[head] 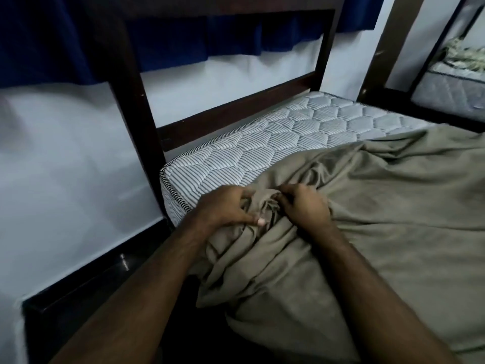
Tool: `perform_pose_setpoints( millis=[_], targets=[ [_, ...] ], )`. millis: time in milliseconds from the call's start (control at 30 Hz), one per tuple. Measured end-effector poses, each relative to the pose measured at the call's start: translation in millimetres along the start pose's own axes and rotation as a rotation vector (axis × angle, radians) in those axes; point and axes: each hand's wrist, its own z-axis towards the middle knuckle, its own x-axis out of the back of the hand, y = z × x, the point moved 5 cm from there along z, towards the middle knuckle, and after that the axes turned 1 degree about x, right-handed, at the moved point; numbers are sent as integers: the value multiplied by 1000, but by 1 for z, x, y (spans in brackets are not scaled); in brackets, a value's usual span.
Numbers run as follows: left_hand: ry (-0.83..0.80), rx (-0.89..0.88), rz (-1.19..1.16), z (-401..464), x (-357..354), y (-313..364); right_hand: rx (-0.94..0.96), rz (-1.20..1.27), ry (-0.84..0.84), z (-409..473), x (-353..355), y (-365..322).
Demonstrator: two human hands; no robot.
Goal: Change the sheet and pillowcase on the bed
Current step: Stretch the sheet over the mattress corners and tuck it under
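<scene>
Both grips pinch bunched sheet at near-left mattress corner: left hand, right hand. Sheet covers near and right; far-left mattress bare. Risk: corner slips off if pulled without hooking under.

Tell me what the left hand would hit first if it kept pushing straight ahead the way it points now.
Probably the bare mattress: the left hand, gripping the bunched sheet, points up and away over its corner. Beyond that, the dark bed frame. Depth is uncertain.
</scene>
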Motion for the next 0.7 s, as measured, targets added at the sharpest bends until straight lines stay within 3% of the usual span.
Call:
perform_pose_setpoints(
  millis=[33,67,167,233,333,400,467,633,700],
  targets=[
    [23,14,-18,2,-3,0,-3,-19,81,5,13,-4],
    [153,23,-56,4,2,1,14,-40,169,13,28,-10],
    [750,46,-202,-3,45,-2,88,-18,362,55,70,-46],
    [1040,35,-183,-7,90,-4,169,146,407,96,92,-79],
    [1219,90,-38,-12,162,-16,415,442,391,148,119,-133],
    [1218,206,-91,-7,192,-49,495,454,245,169,122,-159],
    [1042,310,-345,9,195,-93,515,455,175,182,124,-174],
    [485,39,-982,18,133,-76,610,581,345,192,143,-191],
    [422,-44,-966,11,117,-52,659,633,375,191,154,-203]
  ],
)
